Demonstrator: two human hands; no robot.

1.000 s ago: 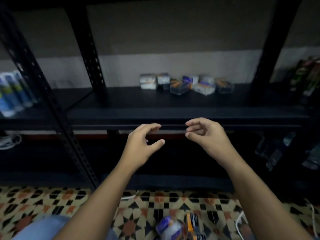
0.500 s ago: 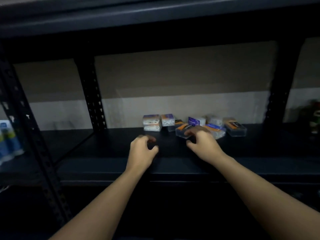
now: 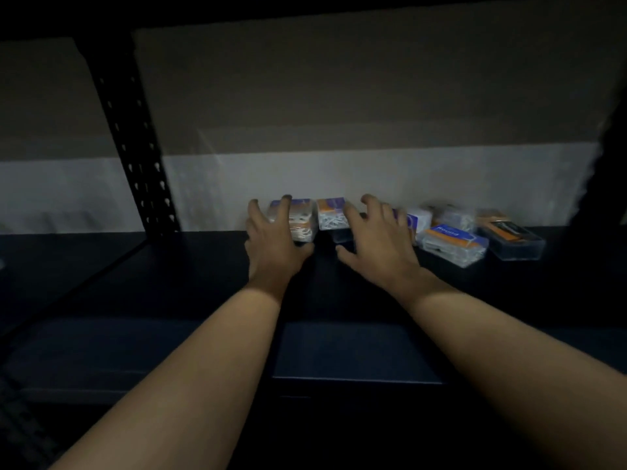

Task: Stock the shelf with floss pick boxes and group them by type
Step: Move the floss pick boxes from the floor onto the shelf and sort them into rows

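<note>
Floss pick boxes sit along the back of our shelf (image 3: 203, 266). Our left hand (image 3: 271, 245) curls around the two-box stack (image 3: 298, 222); our right hand (image 3: 376, 242) lies spread over neighbouring boxes, gripping nothing. A hasty pull could topple that stack.
</note>
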